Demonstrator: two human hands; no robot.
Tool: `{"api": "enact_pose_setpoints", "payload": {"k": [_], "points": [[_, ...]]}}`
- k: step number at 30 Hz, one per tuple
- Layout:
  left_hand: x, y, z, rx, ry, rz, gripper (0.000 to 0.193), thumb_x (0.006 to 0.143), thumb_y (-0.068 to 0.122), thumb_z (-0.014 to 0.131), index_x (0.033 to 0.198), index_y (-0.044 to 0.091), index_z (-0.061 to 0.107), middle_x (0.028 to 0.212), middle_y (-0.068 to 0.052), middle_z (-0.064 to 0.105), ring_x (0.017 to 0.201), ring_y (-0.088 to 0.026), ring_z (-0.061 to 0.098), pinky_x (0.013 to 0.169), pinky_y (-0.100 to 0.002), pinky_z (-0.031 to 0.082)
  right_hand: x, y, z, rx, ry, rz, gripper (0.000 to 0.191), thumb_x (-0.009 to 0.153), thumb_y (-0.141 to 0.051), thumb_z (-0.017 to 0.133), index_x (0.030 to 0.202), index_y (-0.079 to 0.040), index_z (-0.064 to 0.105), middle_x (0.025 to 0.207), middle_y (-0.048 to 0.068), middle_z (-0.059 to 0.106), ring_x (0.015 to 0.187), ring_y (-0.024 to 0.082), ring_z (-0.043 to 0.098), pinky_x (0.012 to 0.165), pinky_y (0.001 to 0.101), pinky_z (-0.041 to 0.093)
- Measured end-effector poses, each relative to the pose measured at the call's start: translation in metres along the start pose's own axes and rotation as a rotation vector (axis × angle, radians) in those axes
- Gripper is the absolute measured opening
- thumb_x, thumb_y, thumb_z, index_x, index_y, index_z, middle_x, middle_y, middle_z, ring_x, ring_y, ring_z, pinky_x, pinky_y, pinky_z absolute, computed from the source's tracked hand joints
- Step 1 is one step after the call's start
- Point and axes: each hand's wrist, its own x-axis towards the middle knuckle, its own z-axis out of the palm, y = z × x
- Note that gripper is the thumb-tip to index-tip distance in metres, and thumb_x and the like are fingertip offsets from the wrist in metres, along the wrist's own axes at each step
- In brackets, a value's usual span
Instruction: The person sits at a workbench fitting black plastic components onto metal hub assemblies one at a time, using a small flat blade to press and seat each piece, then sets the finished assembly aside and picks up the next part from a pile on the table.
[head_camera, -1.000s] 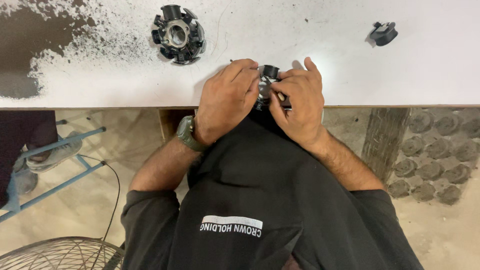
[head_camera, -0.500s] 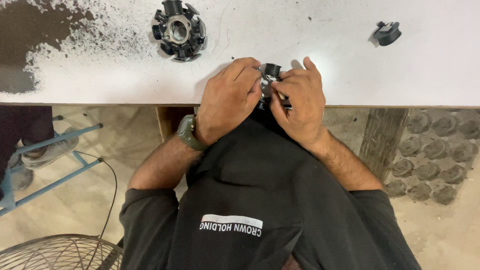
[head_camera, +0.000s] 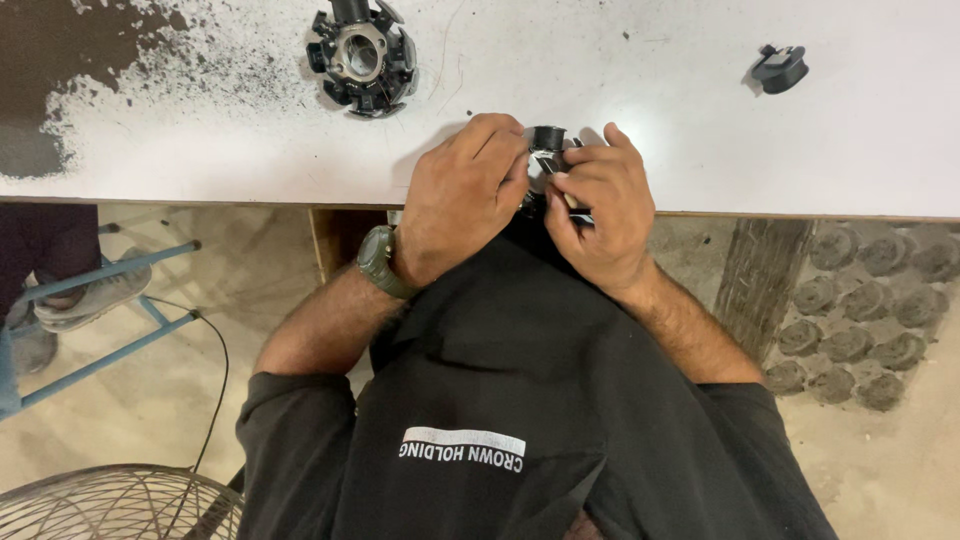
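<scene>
My left hand (head_camera: 462, 195) and my right hand (head_camera: 595, 205) are pressed together at the near edge of the white table (head_camera: 600, 70). Between their fingertips they hold a small black and metal part (head_camera: 548, 145); most of it is hidden by my fingers. A watch sits on my left wrist. Farther back on the table lies a round black stator-like part with a metal centre ring (head_camera: 362, 55), untouched.
A small black cap-like piece (head_camera: 779, 68) lies at the table's far right. Dark powder stains cover the table's left end (head_camera: 60, 60). Below are a blue metal frame (head_camera: 90, 330), another person's shoe (head_camera: 85, 295), a wire fan guard (head_camera: 110, 505) and stacked round grey pieces (head_camera: 860, 320).
Both hands stay on the small part at the table edge; only slight finger shifts show. Nothing else moved.
</scene>
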Motion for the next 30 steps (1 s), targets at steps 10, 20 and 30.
{"api": "enact_pose_setpoints", "payload": {"k": [10, 20, 30], "points": [[-0.001, 0.004, -0.016, 0.083, -0.048, 0.151, 0.022, 0.091, 0.007, 0.076, 0.111, 0.006, 0.068, 0.130, -0.010, 0.060, 0.118, -0.030, 0.062, 0.095, -0.041, 0.055, 0.005, -0.008, -0.001, 0.012, 0.056, 0.043, 0.028, 0.086, 0.010, 0.079, 0.106, -0.001, 0.062, 0.102, 0.015, 0.067, 0.106, 0.034, 0.069, 0.101, 0.0474, 0.061], [0.002, 0.006, -0.008, 0.082, -0.064, 0.108, 0.022, 0.095, 0.006, 0.074, 0.115, 0.005, 0.065, 0.122, -0.008, 0.063, 0.108, -0.030, 0.066, 0.091, -0.040, 0.056, 0.005, -0.009, -0.002, 0.057, 0.080, 0.048, 0.028, 0.085, 0.010, 0.079, 0.106, 0.000, 0.063, 0.102, 0.015, 0.068, 0.106, 0.034, 0.069, 0.099, 0.0470, 0.062], [-0.001, 0.001, -0.005, -0.007, -0.015, 0.028, 0.017, 0.097, 0.003, 0.071, 0.112, 0.005, 0.064, 0.121, -0.009, 0.065, 0.101, -0.031, 0.069, 0.083, -0.040, 0.058, 0.004, -0.006, 0.004, 0.019, 0.060, -0.029, 0.031, 0.084, 0.009, 0.082, 0.107, -0.002, 0.063, 0.100, 0.013, 0.067, 0.104, 0.034, 0.068, 0.097, 0.0493, 0.060]]}}
